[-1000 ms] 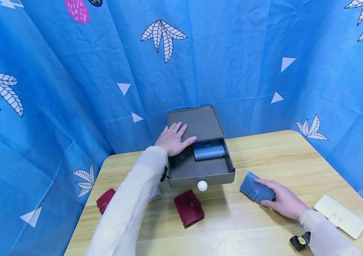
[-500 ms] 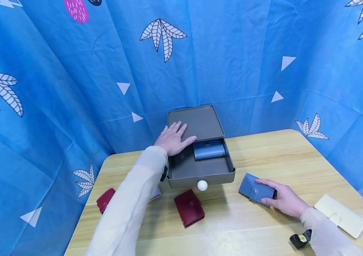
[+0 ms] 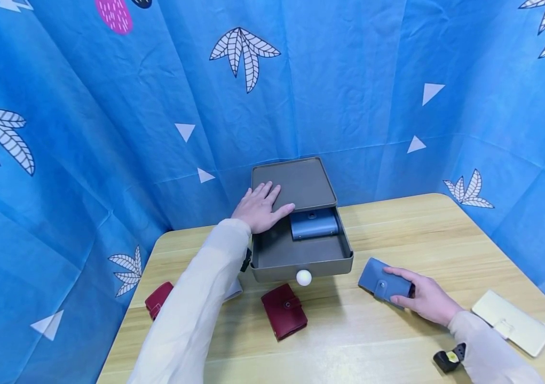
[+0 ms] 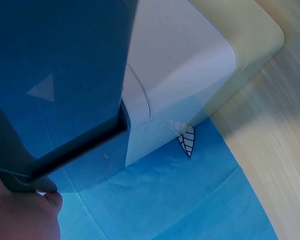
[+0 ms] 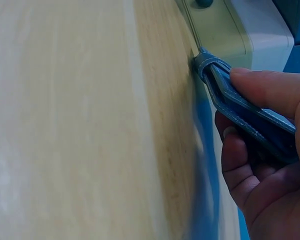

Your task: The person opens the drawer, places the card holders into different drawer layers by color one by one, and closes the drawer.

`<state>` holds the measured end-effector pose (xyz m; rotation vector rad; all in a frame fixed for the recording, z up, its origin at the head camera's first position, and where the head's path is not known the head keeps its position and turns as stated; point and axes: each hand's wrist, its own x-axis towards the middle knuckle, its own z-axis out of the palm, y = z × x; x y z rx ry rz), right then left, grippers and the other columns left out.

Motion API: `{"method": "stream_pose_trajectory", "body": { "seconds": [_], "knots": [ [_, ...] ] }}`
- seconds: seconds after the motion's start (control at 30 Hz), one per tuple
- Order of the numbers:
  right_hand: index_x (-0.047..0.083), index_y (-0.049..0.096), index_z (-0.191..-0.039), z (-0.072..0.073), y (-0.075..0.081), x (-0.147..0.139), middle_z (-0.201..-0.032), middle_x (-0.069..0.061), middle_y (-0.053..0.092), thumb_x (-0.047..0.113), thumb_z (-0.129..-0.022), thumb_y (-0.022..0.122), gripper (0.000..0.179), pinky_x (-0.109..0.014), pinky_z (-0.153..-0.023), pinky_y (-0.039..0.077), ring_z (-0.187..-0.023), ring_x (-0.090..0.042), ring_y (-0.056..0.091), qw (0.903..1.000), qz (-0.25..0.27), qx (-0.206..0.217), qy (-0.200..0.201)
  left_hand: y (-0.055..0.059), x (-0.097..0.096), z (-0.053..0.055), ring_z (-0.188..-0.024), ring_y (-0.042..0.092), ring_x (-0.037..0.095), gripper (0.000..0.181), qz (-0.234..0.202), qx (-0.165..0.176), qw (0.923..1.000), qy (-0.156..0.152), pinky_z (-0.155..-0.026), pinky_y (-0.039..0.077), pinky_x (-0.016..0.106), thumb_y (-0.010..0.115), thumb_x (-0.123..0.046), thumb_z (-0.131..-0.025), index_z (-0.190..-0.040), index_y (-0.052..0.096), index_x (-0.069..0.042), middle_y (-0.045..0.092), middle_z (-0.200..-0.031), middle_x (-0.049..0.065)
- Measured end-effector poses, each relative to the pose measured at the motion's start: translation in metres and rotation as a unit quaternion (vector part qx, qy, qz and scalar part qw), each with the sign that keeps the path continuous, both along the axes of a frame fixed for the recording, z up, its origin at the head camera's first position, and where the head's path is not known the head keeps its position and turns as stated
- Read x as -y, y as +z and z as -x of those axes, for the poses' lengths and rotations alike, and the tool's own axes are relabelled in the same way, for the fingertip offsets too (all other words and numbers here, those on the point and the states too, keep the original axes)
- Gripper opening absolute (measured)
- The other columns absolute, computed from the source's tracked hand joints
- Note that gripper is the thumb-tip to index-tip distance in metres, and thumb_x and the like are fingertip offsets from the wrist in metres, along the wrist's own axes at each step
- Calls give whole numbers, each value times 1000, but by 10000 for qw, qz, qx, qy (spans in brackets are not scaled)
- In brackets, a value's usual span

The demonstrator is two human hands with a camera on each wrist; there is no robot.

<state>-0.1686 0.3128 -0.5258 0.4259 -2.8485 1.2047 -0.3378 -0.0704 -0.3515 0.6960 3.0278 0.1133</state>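
Observation:
A small blue snap-strap wallet (image 3: 384, 281) is at the right, and my right hand (image 3: 425, 297) grips it by its right end. Up close in the right wrist view, thumb and fingers pinch this folded wallet (image 5: 240, 107) from both sides. My left hand (image 3: 260, 209) rests with fingers spread on the left edge of the grey top of a small drawer box (image 3: 296, 184). Its drawer (image 3: 301, 271), with a round white knob, is pulled out. Inside, towards the back right, sits another blue wallet (image 3: 314, 226). In the left wrist view, part of my left hand (image 4: 25, 215) shows at the lower left.
A dark red wallet (image 3: 284, 313) lies in front of the drawer. Another red wallet (image 3: 158, 300) and a pale item (image 3: 234, 290) are partly hidden by my left sleeve. A long cream wallet (image 3: 511, 324) lies at the right. A blue curtain (image 3: 349, 106) surrounds the wooden table (image 3: 397, 224).
The blue wallet in my right hand has shifted very slightly to the left and tilted a little. My left hand and the drawer have stayed in place.

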Motion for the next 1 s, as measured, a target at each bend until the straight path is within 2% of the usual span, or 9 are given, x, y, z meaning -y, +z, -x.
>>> {"method": "stream_pose_trajectory", "body": {
  "seconds": [0.33,0.43,0.67,0.83,1.0],
  "knots": [
    [18,46,-142,0,8,0,-133,-33,47,29,-84,75,66,-52,-83,50,-109,-45,55,9996,261,8,-120,1,2,-1,-147,4,22,92,-21,3,10000,38,-117,2,44,15,-82,-85,-155,17,-22,10,-161,5],
    [17,45,-143,-1,13,0,-132,-34,47,28,-84,75,67,-47,-81,52,-107,-43,56,9993,349,-7,-121,1,2,-1,-147,5,23,92,-6,2,10000,27,-117,2,44,14,-81,-85,-155,17,-22,10,-161,5],
    [8,43,-143,0,29,-3,-128,-34,47,19,-86,74,66,-25,-77,51,-103,-40,58,9961,884,35,0,2,2,-2,-147,5,24,91,0,22,10000,-11,-117,2,44,15,-80,-87,-155,17,-21,10,-161,6],
    [6,42,-143,1,38,-6,-124,-34,49,16,-86,73,66,-26,-74,53,-100,-38,59,9946,1034,40,18,1,2,0,-147,5,23,91,44,37,10000,-11,-117,2,44,14,-81,-86,-155,17,-21,10,-161,6],
    [9,43,-144,1,48,-8,-121,-32,52,18,-86,73,66,-26,-73,53,-97,-34,61,9960,880,-122,18,-1,1,2,-147,4,23,92,146,21,9999,-33,-117,3,44,11,-81,-85,-155,15,-21,9,-161,5]
  ]
}}
